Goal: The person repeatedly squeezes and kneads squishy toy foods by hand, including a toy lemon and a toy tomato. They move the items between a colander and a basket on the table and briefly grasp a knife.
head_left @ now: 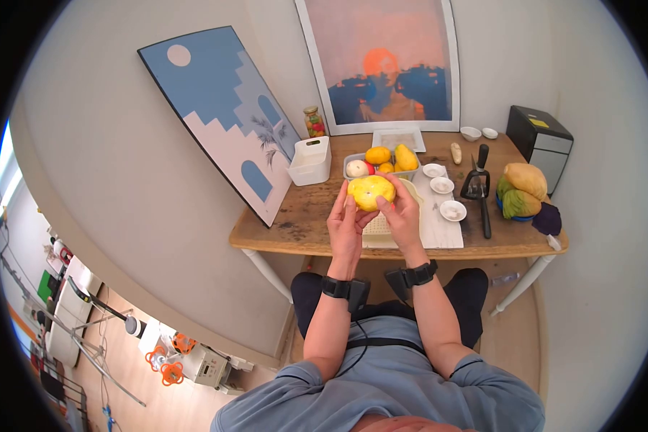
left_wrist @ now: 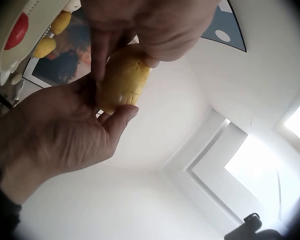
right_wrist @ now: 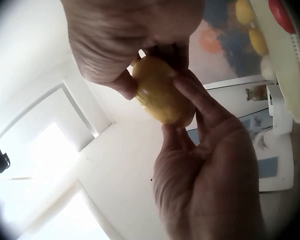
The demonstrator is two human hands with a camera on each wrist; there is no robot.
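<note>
Both hands hold one rounded, somewhat flattened yellow fruit (head_left: 371, 192) up above the table's front part. My left hand (head_left: 343, 225) grips its left side, the thumb lying against the near face. On the other side my right hand (head_left: 405, 219) grips it, thumb near the lower edge. Small creases or marks show on the yellow skin in the left wrist view, where the fruit (left_wrist: 124, 80) sits between the fingertips of both hands. Below the hands is a cream perforated basket (head_left: 376, 229), partly hidden by them.
Behind the hands a tray (head_left: 347, 160) bears several yellow fruits (head_left: 405, 157) and a red-and-white item (head_left: 358, 168). Small white bowls (head_left: 453, 210) stand on a white sheet (head_left: 439, 234), right. Further right are a black-handled tool (head_left: 484, 183) and a produce-filled blue bowl (head_left: 520, 216). A white bin (head_left: 310, 163) stands left.
</note>
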